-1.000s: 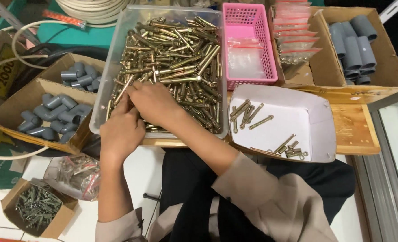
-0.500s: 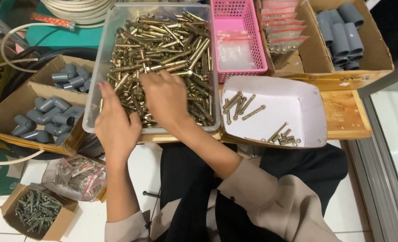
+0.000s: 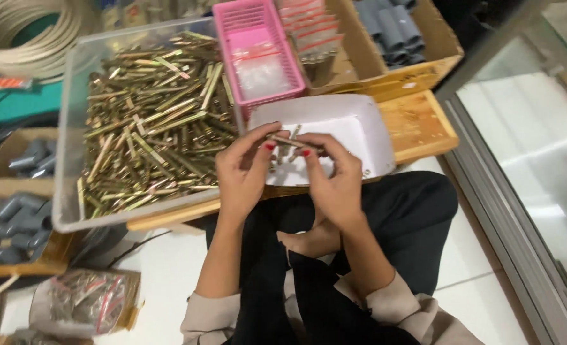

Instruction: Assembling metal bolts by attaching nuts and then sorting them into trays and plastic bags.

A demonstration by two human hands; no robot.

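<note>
Two hands meet at frame centre in the head view: the left hand (image 3: 245, 172) and right hand (image 3: 331, 176) each pinch an end of one brass-coloured anchor bolt (image 3: 290, 142), fingertips pressed on it, above the white tray (image 3: 360, 124). Probably stiff metal, light enough singly, smooth and a bit slippery, so gripping near both ends looks soundest. Upper left, the clear bin (image 3: 66, 128) brims with more bolts; a pink basket (image 3: 258, 25) sits top centre.
</note>
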